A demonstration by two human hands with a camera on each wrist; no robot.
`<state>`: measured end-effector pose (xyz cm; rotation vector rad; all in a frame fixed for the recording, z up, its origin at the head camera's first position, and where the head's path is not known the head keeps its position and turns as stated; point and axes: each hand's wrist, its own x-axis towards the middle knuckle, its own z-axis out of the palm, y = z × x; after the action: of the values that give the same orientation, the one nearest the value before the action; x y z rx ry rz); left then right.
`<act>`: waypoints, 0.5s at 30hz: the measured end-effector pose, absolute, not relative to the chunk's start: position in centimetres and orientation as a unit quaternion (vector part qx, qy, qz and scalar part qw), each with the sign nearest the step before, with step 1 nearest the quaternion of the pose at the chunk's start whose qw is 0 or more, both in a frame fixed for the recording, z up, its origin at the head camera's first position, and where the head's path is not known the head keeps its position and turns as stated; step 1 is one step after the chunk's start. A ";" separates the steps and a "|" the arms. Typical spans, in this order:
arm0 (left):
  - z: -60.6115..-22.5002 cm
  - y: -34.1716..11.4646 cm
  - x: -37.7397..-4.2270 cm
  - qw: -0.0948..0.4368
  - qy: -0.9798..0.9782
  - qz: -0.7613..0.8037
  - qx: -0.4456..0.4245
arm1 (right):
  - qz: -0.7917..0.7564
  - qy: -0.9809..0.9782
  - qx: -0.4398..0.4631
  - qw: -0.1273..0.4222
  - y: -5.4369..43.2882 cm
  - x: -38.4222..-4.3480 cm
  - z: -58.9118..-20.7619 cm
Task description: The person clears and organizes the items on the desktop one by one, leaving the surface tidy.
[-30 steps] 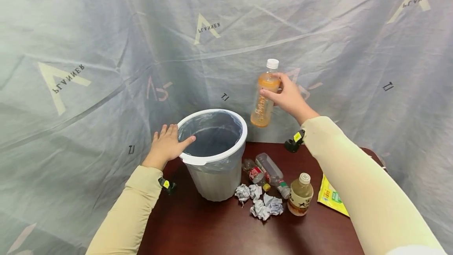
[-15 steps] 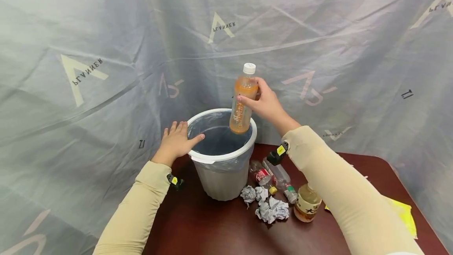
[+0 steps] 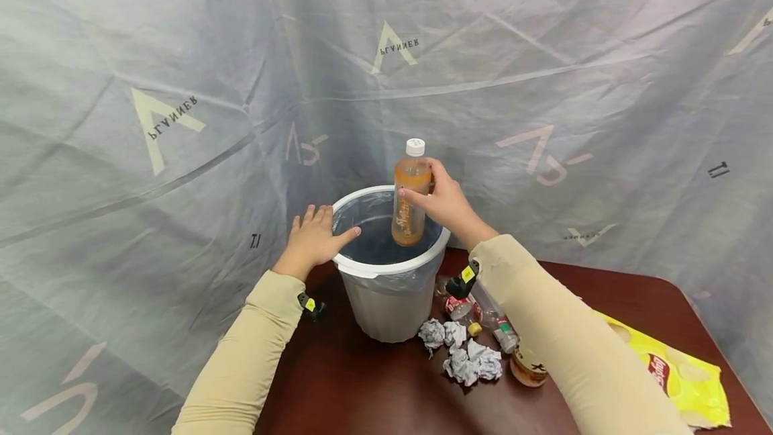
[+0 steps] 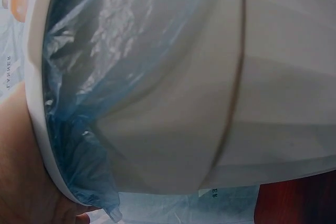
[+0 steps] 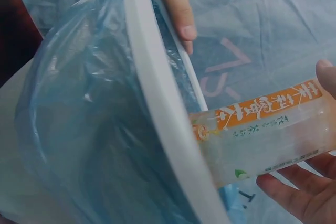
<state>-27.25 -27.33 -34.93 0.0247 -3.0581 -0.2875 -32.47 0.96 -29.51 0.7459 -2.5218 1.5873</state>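
Observation:
My right hand (image 3: 443, 203) grips a clear plastic drink bottle (image 3: 409, 210) with an orange label and white cap. The bottle is upright, its lower part inside the mouth of a white trash can (image 3: 389, 317) as the head view shows. In the right wrist view the bottle (image 5: 262, 135) passes behind the can's rim (image 5: 163, 103), its base hidden. My left hand (image 3: 314, 244) rests on the left of the rim, fingers straight and spread, thumb over the opening. A bluish plastic liner (image 4: 84, 40) folds over the rim.
Right of the can on the dark red table (image 3: 350, 395) lie crumpled paper balls (image 3: 474, 362) and two empty plastic bottles (image 3: 461, 306). A bottle (image 3: 528, 368) stands partly hidden by my right sleeve. A yellow chip bag (image 3: 694, 381) lies further right. Grey cloth (image 3: 483, 86) hangs behind.
My right hand has carried the bottle leftward from beside the can, then lowered it into the can's opening. The left hand stays on the rim. The head view has turned.

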 end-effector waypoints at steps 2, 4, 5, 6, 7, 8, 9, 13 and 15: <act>-34.9 -27.4 -27.3 0.035 -0.995 -0.095 0.009 | 0.513 -0.824 0.240 0.031 0.8 -32.5 -29.8; -34.9 -27.5 -27.4 0.034 -0.995 -0.097 0.008 | 0.511 -0.825 0.238 0.027 0.6 -32.5 -30.1; -34.9 -27.5 -27.4 0.035 -0.995 -0.098 0.008 | 0.510 -0.826 0.238 0.026 0.6 -32.5 -30.2; -34.9 -27.5 -27.4 0.036 -0.995 -0.098 0.008 | 0.511 -0.825 0.239 0.026 0.6 -32.5 -30.3; -34.8 -27.5 -27.4 0.037 -0.994 -0.099 0.008 | 0.515 -0.822 0.241 0.026 0.5 -32.5 -30.3; -34.8 -27.5 -27.4 0.038 -0.994 -0.100 0.007 | 0.517 -0.820 0.243 0.027 0.4 -32.5 -30.4; -34.8 -27.5 -27.4 0.039 -0.994 -0.101 0.007 | 0.519 -0.818 0.245 0.030 0.4 -32.5 -30.4; -34.9 -27.5 -27.4 0.041 -0.994 -0.102 0.003 | 0.530 -0.810 0.248 0.042 0.4 -32.2 -30.5; -34.9 -27.5 -27.3 0.039 -0.994 -0.101 0.002 | 0.530 -0.810 0.246 0.050 0.5 -32.1 -30.6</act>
<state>-27.30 -27.46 -34.87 0.0072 -3.0472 -0.3085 -32.08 0.53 -30.58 0.7503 -2.4667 1.6134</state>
